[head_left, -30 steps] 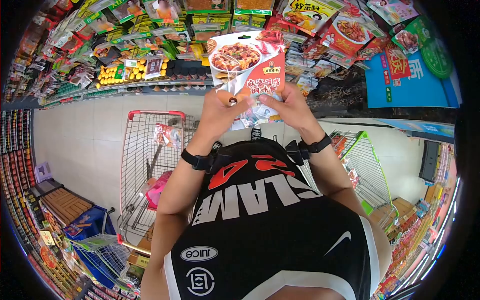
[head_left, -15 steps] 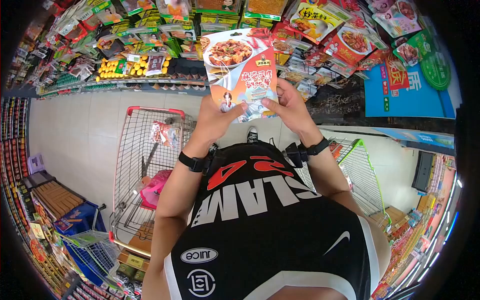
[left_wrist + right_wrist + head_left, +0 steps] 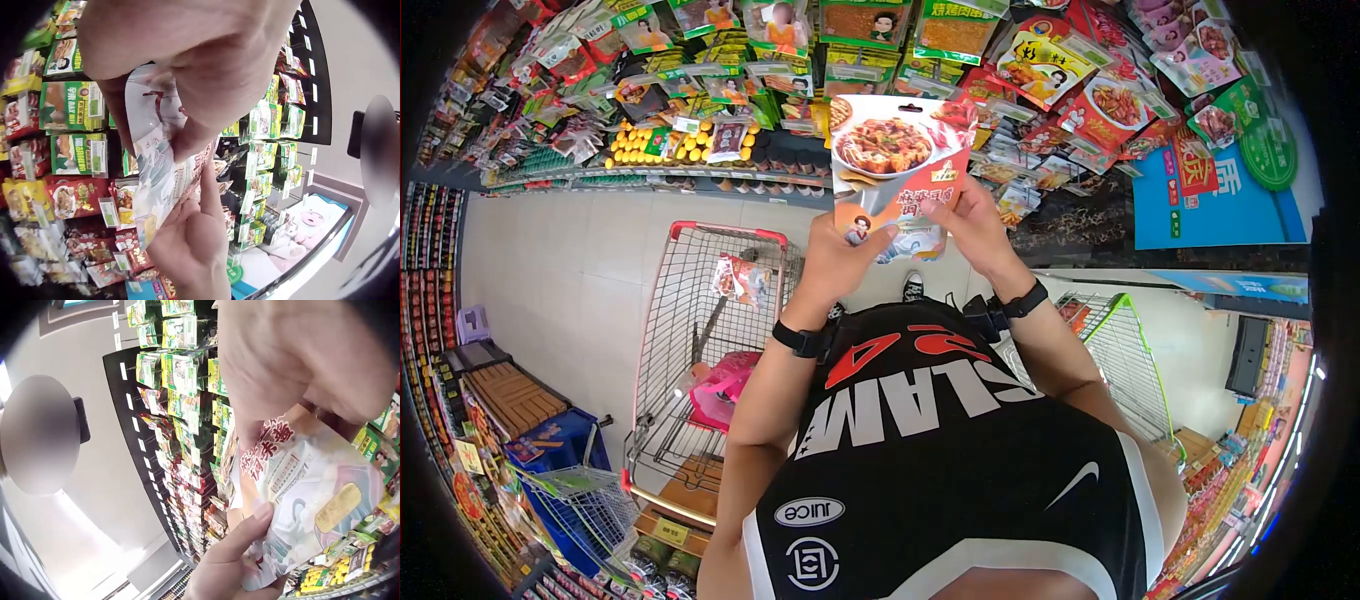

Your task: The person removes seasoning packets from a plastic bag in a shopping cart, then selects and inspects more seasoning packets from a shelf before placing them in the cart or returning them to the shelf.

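A red and white food pouch (image 3: 887, 150) with a dish pictured on it is held upright in front of the chest. The left hand (image 3: 837, 258) pinches its lower left part, thumb on the printed face. At the right edge, the right hand (image 3: 980, 228) grips it with the thumb over the red lettering. In the left wrist view the left hand (image 3: 206, 56) covers much of the pouch (image 3: 156, 169). The right wrist view has the right hand (image 3: 306, 356) above the pouch lettering and the left hand (image 3: 225, 562) at its lower edge. Fingers behind the pouch are mostly hidden.
Racks of hanging packets (image 3: 860, 30) stand ahead. A red-trimmed cart (image 3: 670, 330) holding a packet and a pink bag (image 3: 725, 388) is at the left, a green-trimmed cart (image 3: 1135, 350) at the right. A blue sign (image 3: 1170, 215) stands at the far right.
The pouch and both hands have moved lower in the head view. The right thumb has shifted up the pouch, onto the lettering. The shelves and carts have shifted slightly in view.
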A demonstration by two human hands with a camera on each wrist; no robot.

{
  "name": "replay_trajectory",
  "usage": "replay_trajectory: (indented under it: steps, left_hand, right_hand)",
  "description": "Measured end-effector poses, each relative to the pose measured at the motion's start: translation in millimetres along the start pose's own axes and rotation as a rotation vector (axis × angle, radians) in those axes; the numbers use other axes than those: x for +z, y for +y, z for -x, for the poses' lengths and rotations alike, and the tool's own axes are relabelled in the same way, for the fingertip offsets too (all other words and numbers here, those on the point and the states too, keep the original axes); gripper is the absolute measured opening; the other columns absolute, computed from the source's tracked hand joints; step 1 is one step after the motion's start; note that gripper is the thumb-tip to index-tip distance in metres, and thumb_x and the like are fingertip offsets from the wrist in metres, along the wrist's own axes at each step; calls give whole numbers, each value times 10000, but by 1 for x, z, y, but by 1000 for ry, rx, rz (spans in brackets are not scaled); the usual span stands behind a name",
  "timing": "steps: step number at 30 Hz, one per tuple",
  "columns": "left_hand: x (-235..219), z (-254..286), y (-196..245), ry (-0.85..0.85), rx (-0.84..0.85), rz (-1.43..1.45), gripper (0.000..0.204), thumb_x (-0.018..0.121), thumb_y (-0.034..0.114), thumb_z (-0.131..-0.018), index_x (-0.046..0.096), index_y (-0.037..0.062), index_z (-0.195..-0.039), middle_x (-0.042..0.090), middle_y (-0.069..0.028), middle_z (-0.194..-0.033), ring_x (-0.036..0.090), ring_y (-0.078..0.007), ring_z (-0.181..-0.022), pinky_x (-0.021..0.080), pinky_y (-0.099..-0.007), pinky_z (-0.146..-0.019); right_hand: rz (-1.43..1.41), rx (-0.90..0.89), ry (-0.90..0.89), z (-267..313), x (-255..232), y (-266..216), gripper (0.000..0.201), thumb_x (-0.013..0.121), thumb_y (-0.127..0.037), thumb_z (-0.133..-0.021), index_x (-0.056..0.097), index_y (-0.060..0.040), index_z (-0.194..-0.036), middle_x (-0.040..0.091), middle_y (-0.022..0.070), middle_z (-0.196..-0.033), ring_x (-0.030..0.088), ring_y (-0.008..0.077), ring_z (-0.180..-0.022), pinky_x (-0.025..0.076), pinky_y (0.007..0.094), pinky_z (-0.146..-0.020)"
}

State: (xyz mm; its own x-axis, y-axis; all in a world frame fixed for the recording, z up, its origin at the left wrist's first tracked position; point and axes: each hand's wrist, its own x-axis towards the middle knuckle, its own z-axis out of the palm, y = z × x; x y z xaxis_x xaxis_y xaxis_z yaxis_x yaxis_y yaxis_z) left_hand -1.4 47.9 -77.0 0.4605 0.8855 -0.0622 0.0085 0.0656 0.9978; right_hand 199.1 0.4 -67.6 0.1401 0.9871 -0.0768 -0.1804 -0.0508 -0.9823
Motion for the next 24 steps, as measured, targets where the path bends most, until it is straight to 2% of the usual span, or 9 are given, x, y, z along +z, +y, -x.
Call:
replay_trajectory:
  steps: [7, 9, 13, 15, 18, 21, 22, 24]
  left_hand:
    - [-20, 8, -4, -21, 52, 26, 163, 768, 90, -814, 634, -2, -826, 633, 9, -714, 548, -41, -622, 430, -231, -533]
    - [-24, 12, 4, -8, 75, -1, 185, 781, 106, -810, 627, 5, -831, 646, -3, -736, 568, -56, -644, 453, -234, -561]
    - [-45, 18, -14, 6, -10, -5, 210, 780, 124, -815, 632, -8, -885, 667, -18, -775, 588, -62, -684, 477, -240, -593]
    - [-61, 21, -21, 12, -32, -48, 218, 777, 129, -819, 630, -11, -900, 672, -21, -800, 597, -63, -709, 484, -239, -607]
    - [-79, 24, -44, 140, 38, -1, 155, 741, 105, -837, 638, -10, -828, 635, -7, -727, 561, -61, -643, 445, -259, -544]
    - [-101, 27, -61, 336, 0, 123, 114, 720, 99, -856, 651, 11, -877, 649, -4, -784, 575, -69, -678, 457, -254, -575]
    - [-109, 28, -68, 442, -19, 251, 132, 718, 96, -862, 645, 9, -930, 653, -9, -824, 589, -76, -714, 469, -251, -604]
    - [-129, 29, -82, 633, -51, 522, 200, 715, 88, -873, 633, 7, -1036, 662, -18, -903, 617, -90, -788, 492, -243, -660]
  right_hand:
    - [36, -70, 18, -11, 22, 3, 185, 681, -101, -916, 631, -16, -1073, 698, 34, -996, 637, 77, -860, 523, 253, -750]
    - [46, -40, 31, -13, 29, 9, 182, 684, -101, -914, 634, -17, -1068, 700, 33, -987, 635, 74, -846, 519, 249, -737]
    - [111, -40, 11, -18, 45, 17, 157, 684, -100, -914, 644, -20, -1043, 703, 28, -962, 632, 71, -814, 512, 244, -708]
    - [166, 44, -56, -21, 53, 14, 191, 682, -93, -913, 625, -19, -1080, 698, 35, -990, 631, 73, -837, 512, 248, -725]
    - [151, 82, -168, -29, 73, 22, 242, 656, -99, -928, 585, -26, -1147, 687, 48, -1039, 625, 79, -864, 507, 254, -746]
    - [90, 188, -286, -40, 86, 39, 274, 616, -128, -953, 544, -39, -1202, 674, 68, -1084, 623, 95, -877, 497, 263, -759]
    - [79, 236, -317, -45, 88, 41, 282, 602, -139, -962, 531, -43, -1217, 671, 75, -1097, 623, 102, -880, 494, 266, -762]
    - [75, 236, -306, -48, 95, 44, 218, 566, -192, -984, 569, -53, -1153, 678, 78, -1036, 632, 132, -841, 487, 272, -736]
